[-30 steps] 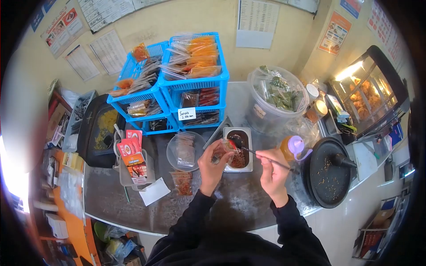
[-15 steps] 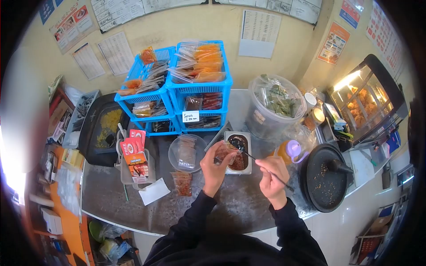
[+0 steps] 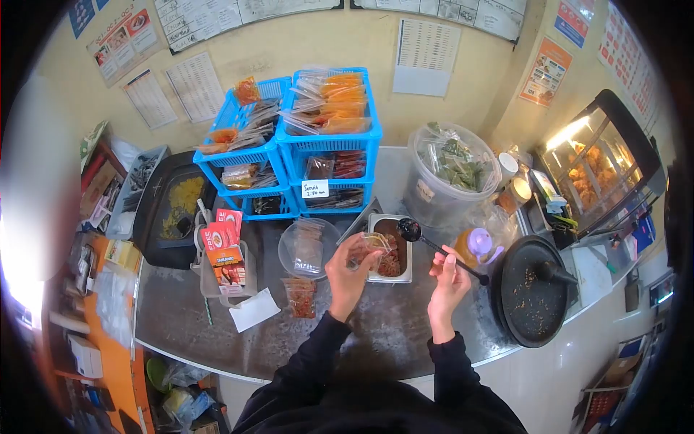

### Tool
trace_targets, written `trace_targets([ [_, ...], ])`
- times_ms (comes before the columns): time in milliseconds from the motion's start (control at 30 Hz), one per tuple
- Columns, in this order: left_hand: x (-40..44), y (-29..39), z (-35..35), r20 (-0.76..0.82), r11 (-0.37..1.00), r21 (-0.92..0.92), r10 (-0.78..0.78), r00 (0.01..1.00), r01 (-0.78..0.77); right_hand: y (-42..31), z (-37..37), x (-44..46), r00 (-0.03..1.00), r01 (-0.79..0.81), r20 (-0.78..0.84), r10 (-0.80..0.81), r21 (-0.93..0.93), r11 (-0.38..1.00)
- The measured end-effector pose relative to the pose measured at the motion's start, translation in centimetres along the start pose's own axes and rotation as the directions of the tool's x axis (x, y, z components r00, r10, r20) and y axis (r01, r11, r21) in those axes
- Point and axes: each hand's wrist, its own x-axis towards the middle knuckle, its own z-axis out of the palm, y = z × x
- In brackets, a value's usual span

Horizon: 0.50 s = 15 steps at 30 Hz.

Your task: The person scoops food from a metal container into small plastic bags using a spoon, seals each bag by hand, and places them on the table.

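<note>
Table: dark top, pale smears noted. Metal pan between left hand and right hand, slightly beyond both. Left of the left hand: filled packet, clear bowl, white paper, plastic tub. Beyond the right hand: bottle, bucket. Right of it: black mortar.

The person shows two hands, one left hand and one right hand, with one black spoon and one clear bag. The counter bears one metal pan, one large tub, one lidded bottle, one black mortar and one pestle. Four blue baskets make two stacks; their packets overlap too much to count. Two whiteboards hang above
</note>
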Motion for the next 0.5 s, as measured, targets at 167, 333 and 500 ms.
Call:
trace_targets([
  [167,0.1,-0.8,-0.6,0.053,0.996,0.053,0.068,0.996,-0.070,1.0,0.3,-0.3,0.988,0.150,0.055,-0.145,-0.102,0.983],
  [333,0.1,-1.0,-0.9,0.091,0.995,0.088,0.042,0.995,-0.050,3.3,-0.5,0.6,0.837,0.515,0.448,-0.315,-0.446,0.732],
  [500,0.9,-1.6,-0.9,0.117,0.989,0.135,0.039,0.992,-0.055,1.4,-0.6,0.2,0.897,0.392,0.327,-0.297,-0.281,0.876],
])
